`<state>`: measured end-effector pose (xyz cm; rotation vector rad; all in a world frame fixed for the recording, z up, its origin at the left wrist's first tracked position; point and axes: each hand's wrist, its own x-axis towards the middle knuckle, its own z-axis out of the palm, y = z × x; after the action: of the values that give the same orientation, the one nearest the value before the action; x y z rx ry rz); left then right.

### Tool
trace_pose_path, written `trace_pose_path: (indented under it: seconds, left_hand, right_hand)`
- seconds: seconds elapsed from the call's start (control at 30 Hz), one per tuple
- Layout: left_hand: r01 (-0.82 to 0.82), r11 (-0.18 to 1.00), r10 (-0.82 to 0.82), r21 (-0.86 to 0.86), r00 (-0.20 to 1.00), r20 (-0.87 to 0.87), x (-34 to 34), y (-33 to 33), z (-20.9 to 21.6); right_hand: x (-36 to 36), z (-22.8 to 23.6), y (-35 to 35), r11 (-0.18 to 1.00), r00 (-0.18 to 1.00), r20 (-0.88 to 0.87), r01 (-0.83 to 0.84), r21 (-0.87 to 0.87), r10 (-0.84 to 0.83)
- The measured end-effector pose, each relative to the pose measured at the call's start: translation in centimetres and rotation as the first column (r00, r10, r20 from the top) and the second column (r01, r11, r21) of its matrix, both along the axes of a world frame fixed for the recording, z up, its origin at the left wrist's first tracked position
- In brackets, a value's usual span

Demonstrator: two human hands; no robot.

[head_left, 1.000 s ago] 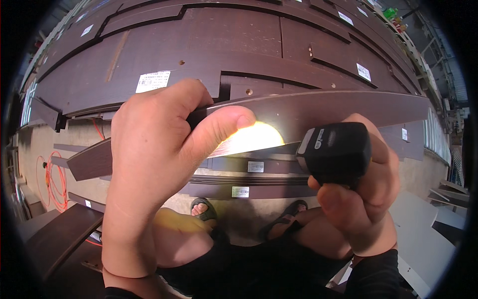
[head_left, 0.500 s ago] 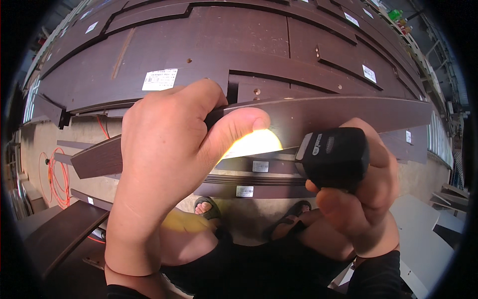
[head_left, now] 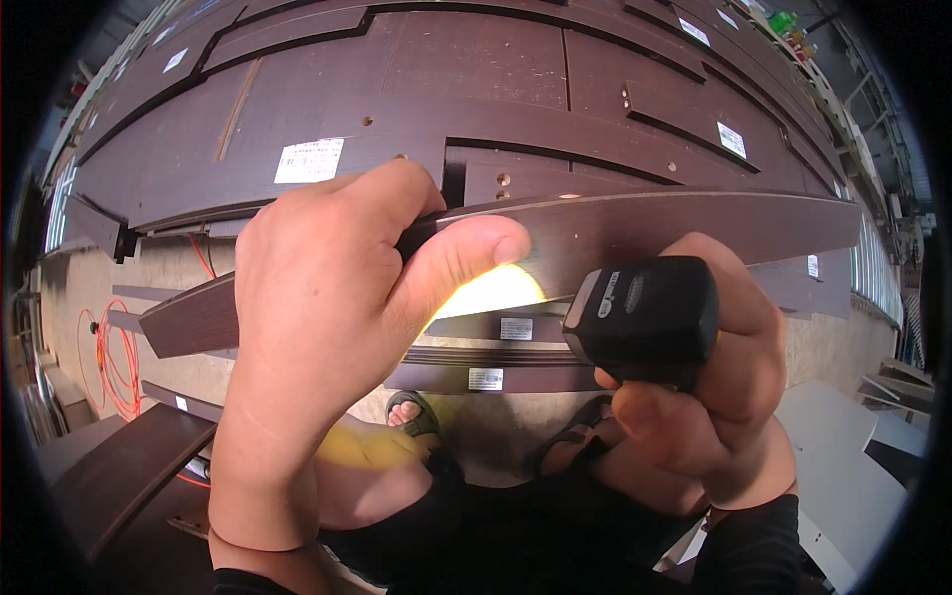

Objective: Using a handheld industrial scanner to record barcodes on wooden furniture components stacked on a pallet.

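Observation:
A long dark-brown board (head_left: 684,228) is held up crosswise in front of me, its left end lower than its middle. My left hand (head_left: 327,258) is closed over it, thumb along the near face and fingers over the top edge, partly hidden behind it. In my right hand (head_left: 739,367) is a black flashlight (head_left: 645,312) with a boxy head, pointing left, just short of the board. A bright white-yellow patch of light (head_left: 491,291) glows on the board below my left thumb.
Dark-brown panels (head_left: 476,69) with white labels lie stacked beyond the board. Narrow labelled boards (head_left: 426,375) are beneath it, near my feet. An orange hose (head_left: 119,372) is coiled on the floor at left. White panels (head_left: 828,466) lie at lower right.
The flashlight and my right hand have shifted slightly left. My left hand has moved a little left too, and the light patch has moved left along the board.

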<state>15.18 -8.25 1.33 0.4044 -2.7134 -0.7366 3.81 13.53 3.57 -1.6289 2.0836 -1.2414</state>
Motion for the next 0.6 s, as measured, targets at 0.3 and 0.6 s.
trace_pose_path:
  seconds: [0.3, 0.6]
  left_hand:
    - [0.014, 0.999, -0.015, -0.041, 0.999, -0.040, 0.1, 0.1, 0.4]
    - [0.048, 0.999, -0.047, 0.017, 0.995, -0.085, -0.3, 0.0, -0.4]
  right_hand:
    - [-0.5, 0.5, 0.2, 0.999, 0.996, -0.079, -0.032, -0.014, 0.031]
    - [-0.4, 0.6, 1.6, 0.995, 0.995, -0.037, 0.097, 0.011, -0.096]
